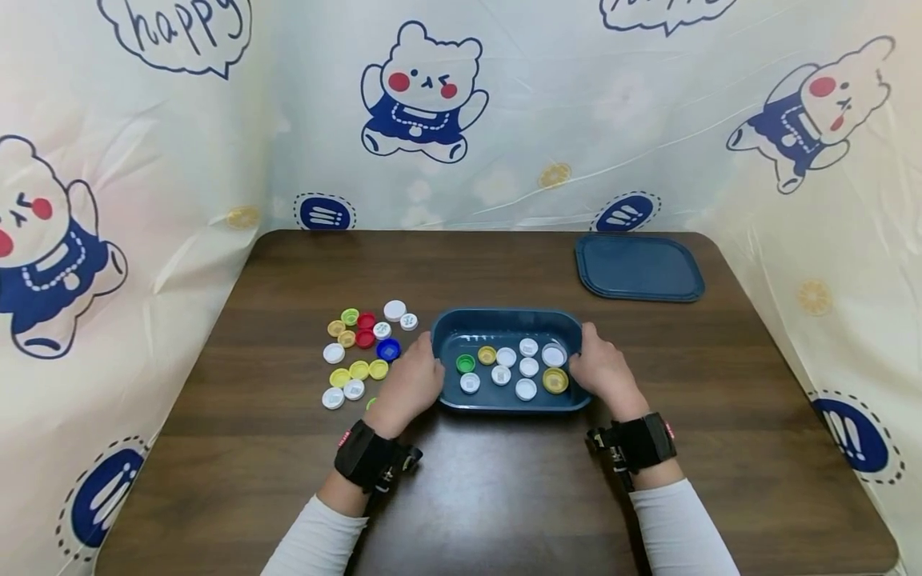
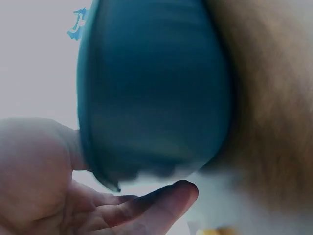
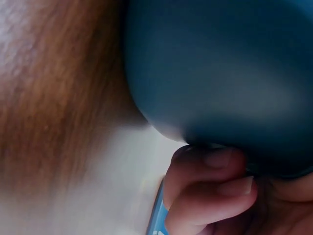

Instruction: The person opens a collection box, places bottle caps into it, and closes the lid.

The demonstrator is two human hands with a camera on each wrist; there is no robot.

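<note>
A dark blue rectangular tray is on the table, held at both ends. My left hand grips its left end, thumb at the rim and fingers at the outer wall. At the right end my right hand holds the rim, with curled fingers against the outside in the right wrist view. Inside the tray lie several bottle caps: mostly white ones, a green cap, and yellow caps. The left wrist view shows the tray's side close up.
Left of the tray, several loose caps lie on the brown table, among them red caps, a blue cap, yellow caps and white caps. A flat blue tray or lid lies at the back right. Printed cloth hangs behind.
</note>
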